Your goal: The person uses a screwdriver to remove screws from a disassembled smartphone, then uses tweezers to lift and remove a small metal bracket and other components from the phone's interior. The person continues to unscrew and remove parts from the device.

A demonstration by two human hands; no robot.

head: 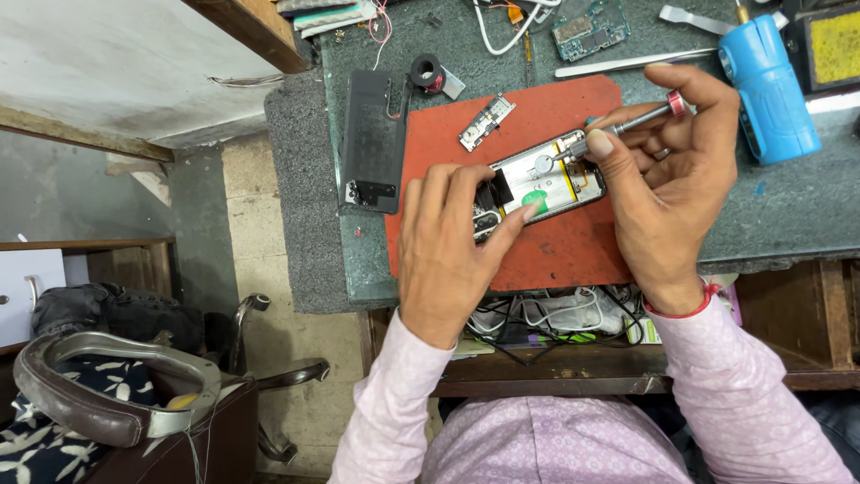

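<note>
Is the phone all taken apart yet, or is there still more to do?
Partly. The dark back cover is already off, lying beside the red mat, with a small metal plate set aside. The left hand steadies the opened phone; the right hand works a screwdriver in it. The inner parts remain in place.

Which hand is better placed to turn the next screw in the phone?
The right hand: it already holds the screwdriver with its tip on the phone. The left hand is busy steadying the phone.

Opened phone [548, 182], back off, flat on red mat; slim screwdriver [627, 123] w/ tip inside.
</note>
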